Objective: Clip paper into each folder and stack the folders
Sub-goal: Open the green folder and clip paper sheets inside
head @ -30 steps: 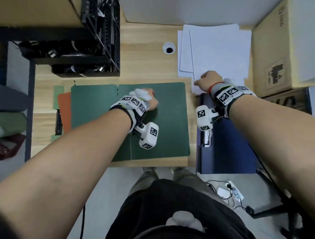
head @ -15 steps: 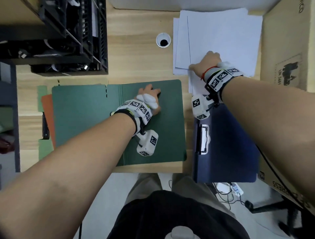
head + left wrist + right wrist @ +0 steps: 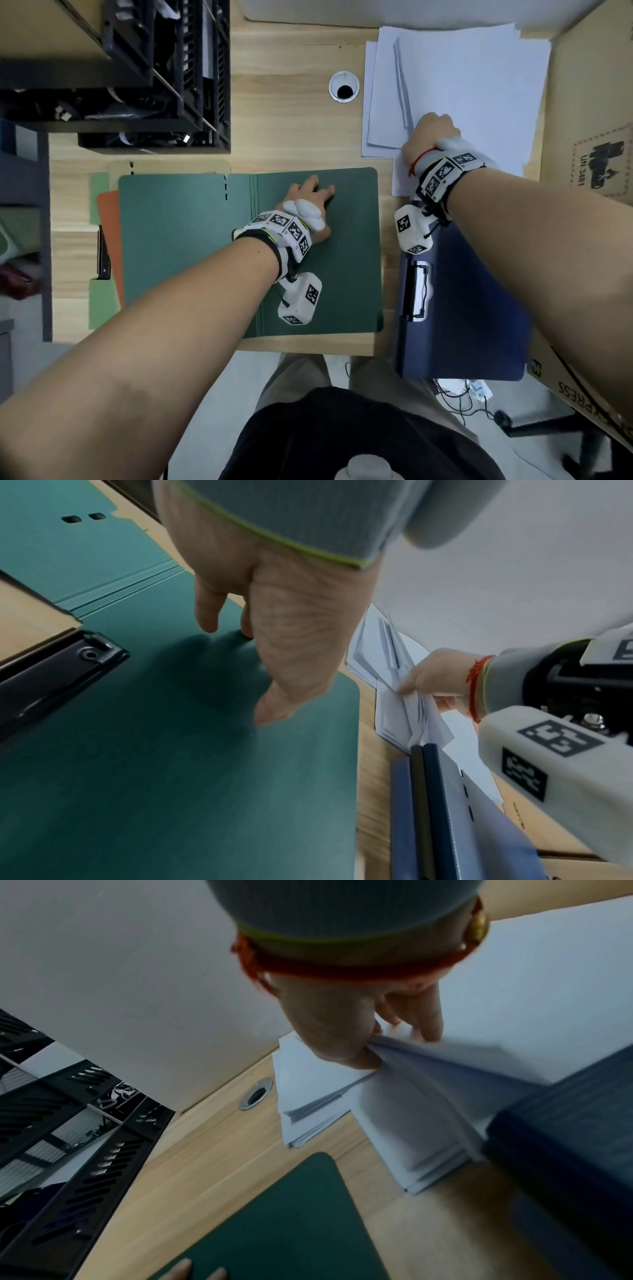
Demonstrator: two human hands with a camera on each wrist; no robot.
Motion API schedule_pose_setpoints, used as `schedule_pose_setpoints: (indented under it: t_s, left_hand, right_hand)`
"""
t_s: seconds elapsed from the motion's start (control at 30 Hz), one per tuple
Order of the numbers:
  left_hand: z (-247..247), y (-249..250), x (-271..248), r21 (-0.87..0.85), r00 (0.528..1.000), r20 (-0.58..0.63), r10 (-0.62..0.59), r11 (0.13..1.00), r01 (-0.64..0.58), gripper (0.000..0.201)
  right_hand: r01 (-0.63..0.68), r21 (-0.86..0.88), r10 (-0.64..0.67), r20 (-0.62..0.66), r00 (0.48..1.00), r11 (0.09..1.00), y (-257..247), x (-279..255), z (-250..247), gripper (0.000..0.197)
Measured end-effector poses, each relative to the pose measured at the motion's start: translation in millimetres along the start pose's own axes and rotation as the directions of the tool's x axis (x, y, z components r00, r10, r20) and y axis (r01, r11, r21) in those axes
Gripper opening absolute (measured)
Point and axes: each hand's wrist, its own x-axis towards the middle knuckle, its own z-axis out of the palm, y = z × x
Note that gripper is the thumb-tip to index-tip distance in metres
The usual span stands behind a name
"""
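An open green folder (image 3: 191, 240) lies flat on the wooden desk. My left hand (image 3: 310, 200) rests on its right half, fingers straight and spread; in the left wrist view the left hand (image 3: 240, 631) touches the green folder (image 3: 171, 777) near a black clip (image 3: 51, 674). To the right sits a white paper stack (image 3: 462, 85). My right hand (image 3: 428, 137) is on its near-left corner. In the right wrist view the right hand (image 3: 373, 1039) pinches several sheets (image 3: 428, 1083), lifted at their edge. A dark blue folder (image 3: 462, 308) with a silver clip lies below that hand.
A black wire rack (image 3: 137, 85) fills the back left. A cable hole (image 3: 343, 90) sits between rack and paper. A cardboard box (image 3: 589, 120) borders the right side. Orange (image 3: 108, 222) and pale green folders stick out under the green one. The desk's front edge (image 3: 308, 346) is near.
My left hand has gone from curled to fingers spread flat on the green folder. My right hand has shifted slightly further onto the paper stack and lifted the sheets' edge.
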Motion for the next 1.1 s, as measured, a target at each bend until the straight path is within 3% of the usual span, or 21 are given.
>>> schedule_pose_setpoints:
  t_s: [0.07, 0.2, 0.3, 0.37, 0.47, 0.57, 0.7, 0.8, 0.87, 0.93, 1.0, 1.1]
  left_hand:
    - [2, 0, 0, -0.011, 1.0, -0.002, 0.003, 1.0, -0.003, 0.087]
    - [1, -4, 3, 0.0, 1.0, 0.006, 0.023, 1.0, -0.023, 0.086]
    - [-6, -1, -1, -0.024, 1.0, 0.009, 0.012, 1.0, -0.011, 0.08]
    - [-13, -2, 2, -0.118, 0.999, 0.042, 0.001, 0.993, 0.004, 0.068]
    - [-27, 2, -11, -0.281, 1.0, -0.011, -0.008, 0.96, 0.005, 0.059]
    - [-34, 4, -24, -0.388, 0.992, -0.1, -0.081, 0.921, 0.037, 0.075]
    - [-58, 11, -52, -0.713, 0.981, -0.159, -0.111, 0.7, -0.036, 0.081]
    - [-82, 16, -81, -0.905, 0.978, -0.172, -0.115, 0.41, -0.111, 0.082]
    - [-99, 20, -102, -0.967, 0.985, -0.161, -0.055, 0.208, -0.146, 0.078]
    - [-114, 20, -115, -0.988, 0.989, -0.146, 0.001, 0.052, -0.145, 0.089]
    - [-121, 17, -122, -0.989, 0.989, -0.143, -0.026, -0.035, -0.144, 0.092]
    - [-119, 13, -124, -0.987, 0.96, -0.156, -0.233, -0.009, -0.163, 0.057]
  right_hand:
    - [0.006, -0.011, -0.005, 0.011, 1.0, 1.0, 3, -4, -3, 0.006]
    - [-0.024, 0.024, 0.025, -0.013, 1.0, 0.999, 12, -7, -15, 0.025]
    - [-0.042, 0.057, 0.047, -0.083, 0.995, 0.997, 25, -16, -33, 0.023]
    - [-0.041, 0.106, 0.055, -0.132, 0.99, 0.994, 29, -24, -46, 0.012]
    - [0.0, 0.139, 0.03, -0.22, 0.975, 0.99, 36, -45, -67, 0.029]
    - [0.074, 0.209, -0.009, -0.294, 0.956, 0.975, 33, -67, -88, 0.031]
    - [0.21, 0.284, -0.081, -0.405, 0.911, 0.936, 21, -112, -121, 0.03]
    - [0.337, 0.282, -0.209, -0.403, 0.891, 0.898, 4, -144, -125, 0.023]
    - [0.44, 0.249, -0.339, -0.361, 0.869, 0.863, -11, -166, -116, 0.018]
    - [0.511, 0.188, -0.439, -0.32, 0.839, 0.839, -29, -186, -97, 0.019]
    - [0.554, 0.106, -0.512, -0.271, 0.815, 0.826, -45, -206, -77, 0.021]
    - [0.613, 0.063, -0.597, -0.171, 0.784, 0.788, -59, -222, -55, 0.012]
